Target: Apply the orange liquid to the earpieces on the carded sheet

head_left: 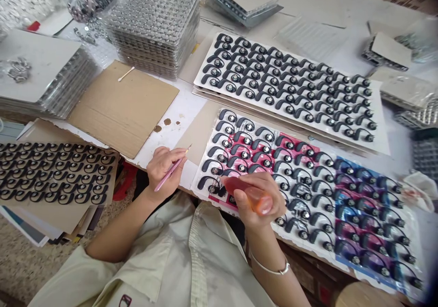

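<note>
Bangle on the right wrist hangs near the edge of the table, so it might catch there if the arm dips. Just past it, the right hand has a full grip around a red and orange bottle, up over the near left corner of a sheet full of black hooks. If the bottle holds something runny, a hard squeeze could make a mess on the hooks. The left hand has a pinching grip on a thin pink brush, off to the left of that sheet; if the pinch gets loose, the brush could slip and drop.

The bottle is slanted. Its long way runs from the fat orange end, near the body, to the red end, which points left and away, at the corner hooks. The small tip is blurry, so I cannot tell if it touches one. The brush slants too: its back end is low and left, and its fine tip points right and away, toward the sheet.

Farther off, a cotton swab lies on a brown card; a knock could make it roll. A second sheet of hooks and a tall pile of clear trays sit past that.
</note>
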{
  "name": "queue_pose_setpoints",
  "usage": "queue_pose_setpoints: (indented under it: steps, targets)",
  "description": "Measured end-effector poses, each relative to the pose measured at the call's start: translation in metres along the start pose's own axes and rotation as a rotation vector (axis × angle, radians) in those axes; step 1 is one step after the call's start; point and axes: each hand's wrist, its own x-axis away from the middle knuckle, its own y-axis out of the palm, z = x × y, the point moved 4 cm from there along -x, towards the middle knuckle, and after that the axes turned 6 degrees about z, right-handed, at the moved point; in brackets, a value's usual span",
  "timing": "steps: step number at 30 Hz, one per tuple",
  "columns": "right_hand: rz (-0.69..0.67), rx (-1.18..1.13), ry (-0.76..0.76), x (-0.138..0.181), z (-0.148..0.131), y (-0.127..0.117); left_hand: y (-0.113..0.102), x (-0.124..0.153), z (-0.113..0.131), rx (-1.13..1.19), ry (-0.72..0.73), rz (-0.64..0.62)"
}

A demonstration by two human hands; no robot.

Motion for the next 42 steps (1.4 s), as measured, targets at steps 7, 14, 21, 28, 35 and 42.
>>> queue_pose_setpoints:
  steps: [7,14,21,28,35,42]
  targets:
    - [-0.037,0.041,0.027,-0.001,-0.003,0.001,0.0,0.001,-0.001,0.01,0.001,0.004]
    - [-0.048,0.018,0.009,-0.003,-0.005,0.002,0.0,0.0,0.0,-0.02,-0.001,-0.008]
    - [-0.052,0.014,-0.014,-0.002,-0.004,0.002,0.0,0.001,-0.001,-0.002,0.001,-0.004]
    - [0.05,-0.081,0.206,-0.005,0.003,-0.003,-0.005,0.0,0.012,0.041,0.028,-0.024]
    - [0.261,-0.418,0.68,-0.022,0.025,-0.029,-0.014,0.03,0.062,0.166,0.084,-0.27]
    - [0.322,-0.489,0.618,-0.012,0.026,-0.022,-0.007,0.042,0.076,0.024,0.244,-0.362]
